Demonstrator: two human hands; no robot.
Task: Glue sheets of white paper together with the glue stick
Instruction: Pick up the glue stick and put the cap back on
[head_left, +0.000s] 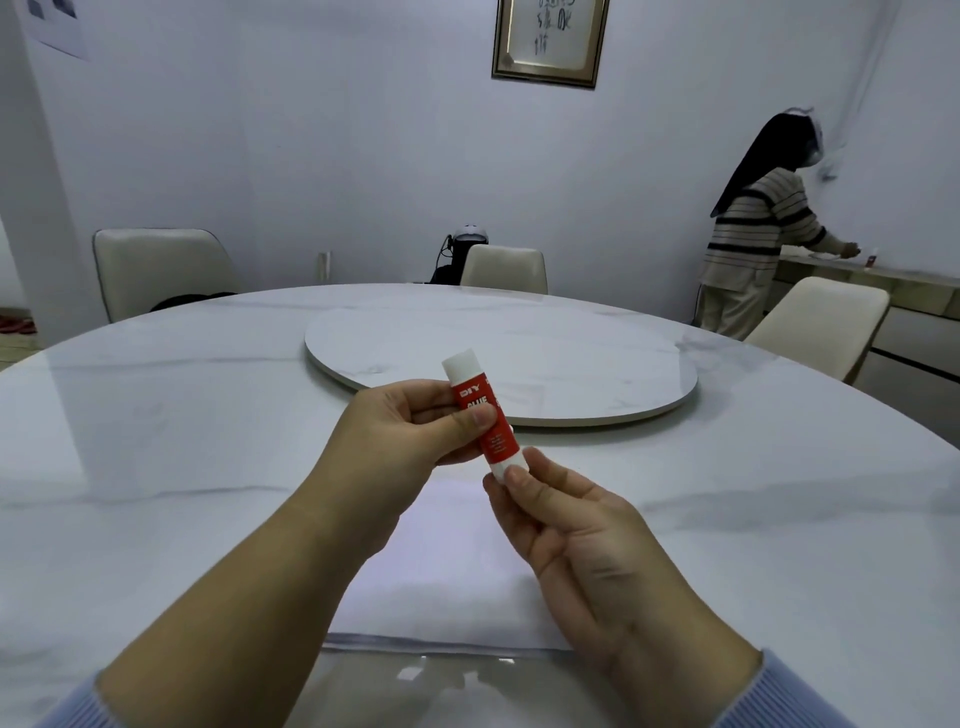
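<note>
The glue stick (480, 415) is held up over the paper (447, 561) by both hands. Its white bottom end is pinched by the right hand (566, 535), and its red body is gripped by the left hand (410, 431), the white cap still on. The paper is lying on the table (753, 519), near its front edge, before the turntable (519, 358).

Worn on the head, looking forward and down. Close over the hands, wide across the round table (208, 467) to the far wall (363, 156).
</note>
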